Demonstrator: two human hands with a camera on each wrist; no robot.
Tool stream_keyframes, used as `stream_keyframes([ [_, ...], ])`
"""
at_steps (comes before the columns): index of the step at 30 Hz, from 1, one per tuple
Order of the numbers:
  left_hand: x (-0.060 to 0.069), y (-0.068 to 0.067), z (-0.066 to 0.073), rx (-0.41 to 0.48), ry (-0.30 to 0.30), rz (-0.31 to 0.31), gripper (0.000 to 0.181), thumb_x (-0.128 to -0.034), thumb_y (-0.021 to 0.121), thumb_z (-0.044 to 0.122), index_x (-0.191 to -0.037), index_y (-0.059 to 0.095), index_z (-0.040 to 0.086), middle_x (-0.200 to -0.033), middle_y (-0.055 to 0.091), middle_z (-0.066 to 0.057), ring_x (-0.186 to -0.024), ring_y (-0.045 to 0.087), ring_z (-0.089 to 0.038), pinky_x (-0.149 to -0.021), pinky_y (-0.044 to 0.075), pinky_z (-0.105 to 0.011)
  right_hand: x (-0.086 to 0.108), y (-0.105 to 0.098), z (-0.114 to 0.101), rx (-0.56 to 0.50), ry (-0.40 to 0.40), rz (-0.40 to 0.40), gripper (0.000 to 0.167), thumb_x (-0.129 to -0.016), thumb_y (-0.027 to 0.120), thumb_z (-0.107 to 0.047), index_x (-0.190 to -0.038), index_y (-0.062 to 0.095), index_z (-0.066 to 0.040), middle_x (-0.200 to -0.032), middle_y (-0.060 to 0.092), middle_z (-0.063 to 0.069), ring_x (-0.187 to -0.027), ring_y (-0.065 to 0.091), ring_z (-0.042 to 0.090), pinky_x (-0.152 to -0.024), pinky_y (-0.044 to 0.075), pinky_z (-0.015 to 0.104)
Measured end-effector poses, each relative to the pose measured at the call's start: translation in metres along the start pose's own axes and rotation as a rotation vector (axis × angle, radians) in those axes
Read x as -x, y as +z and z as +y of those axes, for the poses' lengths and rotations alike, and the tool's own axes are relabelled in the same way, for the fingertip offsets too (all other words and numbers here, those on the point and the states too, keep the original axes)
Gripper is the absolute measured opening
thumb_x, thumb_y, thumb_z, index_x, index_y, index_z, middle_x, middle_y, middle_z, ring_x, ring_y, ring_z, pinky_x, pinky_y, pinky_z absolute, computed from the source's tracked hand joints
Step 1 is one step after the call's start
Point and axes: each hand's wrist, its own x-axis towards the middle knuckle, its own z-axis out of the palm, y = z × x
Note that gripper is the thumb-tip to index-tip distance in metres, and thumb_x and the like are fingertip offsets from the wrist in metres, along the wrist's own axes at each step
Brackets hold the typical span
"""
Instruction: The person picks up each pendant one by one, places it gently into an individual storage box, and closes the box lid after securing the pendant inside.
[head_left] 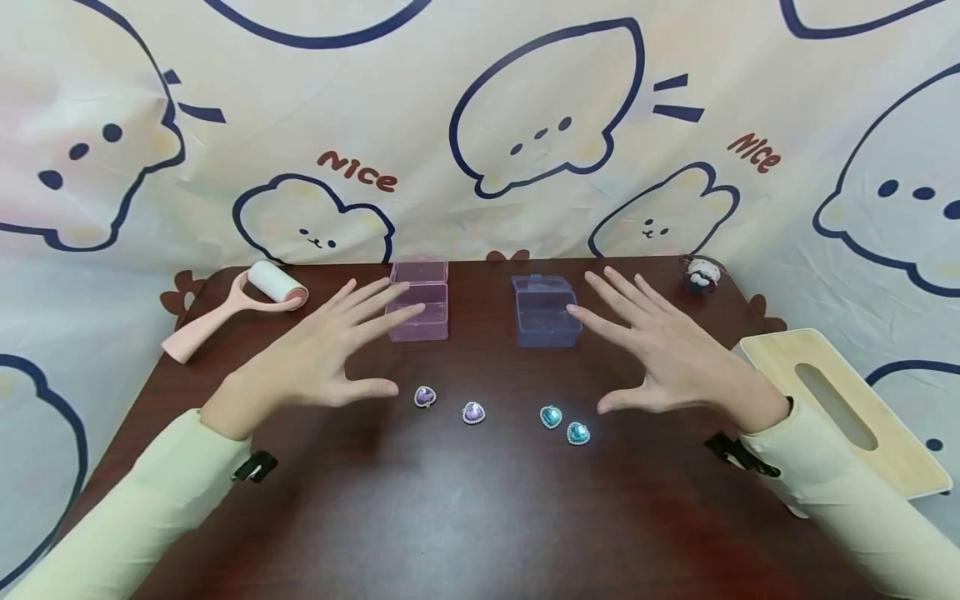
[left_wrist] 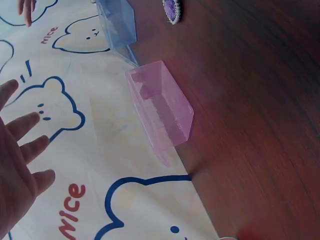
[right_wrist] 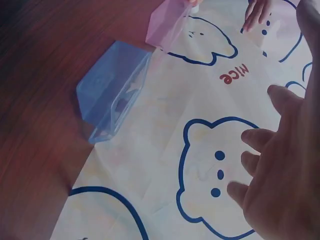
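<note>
My left hand (head_left: pixel 322 350) hovers over the left of the table with fingers spread, holding nothing. Just beyond its fingertips stands a clear pink plastic box (head_left: pixel 418 321) with its lid up. My right hand (head_left: pixel 660 350) is likewise spread and holds nothing, its index fingertip near an open clear blue plastic box (head_left: pixel 548 325). Between the hands lie two purple heart-shaped gems (head_left: pixel 473 412) with pale beaded rims, one close to the left thumb. Two teal heart-shaped gems (head_left: pixel 551 417) lie nearer the right thumb. Both wrist views show the boxes from the side.
A pink-handled lint roller (head_left: pixel 232 308) lies at the back left of the brown table (head_left: pixel 450 517). At the back right sits a small dark-and-white round object (head_left: pixel 701 275). A wood-topped box with a slot (head_left: pixel 840 408) stands by the right edge, partly behind the right forearm.
</note>
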Motion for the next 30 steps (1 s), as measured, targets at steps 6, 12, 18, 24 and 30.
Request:
stream_keyframes([
  [6,-0.006,0.007,-0.018,0.081,-0.124,0.034,0.087,-0.0874,0.077,0.054,-0.161,0.034,0.036,-0.162,0.042,-0.005,-0.149,0.041,-0.028,-0.118,0.040,-0.057,-0.021,0.004,-0.009,-0.055,-0.074,0.067,0.093,-0.083,0.068,-0.074,-0.155,0.047,-0.019,-0.168,0.033,0.013,-0.158,0.027,0.035,-0.132,0.015,0.045],
  [12,-0.018,0.021,-0.048,0.289,-0.322,0.004,0.086,-0.0918,0.077,0.039,-0.163,0.029,0.031,-0.164,0.036,-0.012,-0.151,0.035,-0.033,-0.118,0.036,-0.062,-0.061,0.019,-0.031,-0.151,-0.089,0.051,0.067,-0.089,0.075,-0.055,-0.145,0.060,-0.021,-0.145,0.062,0.006,-0.138,0.056,0.025,-0.116,0.044,0.051],
  [18,-0.029,0.043,-0.070,0.517,-0.466,-0.152,0.104,-0.0915,0.077,0.040,-0.167,0.007,0.023,-0.161,0.021,-0.025,-0.149,0.031,-0.044,-0.118,0.033,-0.067,-0.101,0.053,-0.058,-0.308,-0.085,-0.072,0.042,-0.092,0.076,-0.046,-0.124,0.073,-0.021,-0.110,0.071,-0.003,-0.099,0.068,0.015,-0.087,0.058,0.033],
  [24,-0.039,0.063,-0.084,0.698,-0.563,-0.234,0.117,-0.0890,0.080,0.038,-0.166,-0.005,0.021,-0.160,0.009,-0.025,-0.147,0.033,-0.049,-0.117,0.032,-0.068,-0.130,0.102,-0.081,-0.353,-0.017,-0.269,0.053,-0.091,0.075,-0.049,-0.133,0.068,-0.018,-0.117,0.068,0.001,-0.093,0.065,0.013,-0.079,0.056,0.030],
  [30,-0.047,0.077,-0.092,0.939,-0.593,-0.144,0.114,-0.0904,0.080,0.025,-0.165,-0.007,0.022,-0.165,0.017,-0.023,-0.152,0.026,-0.049,-0.122,0.023,-0.068,-0.152,0.128,-0.096,-0.329,0.028,-0.337,0.058,-0.087,0.079,-0.052,-0.136,0.066,-0.022,-0.111,0.064,0.000,-0.085,0.057,0.010,-0.066,0.048,0.028],
])
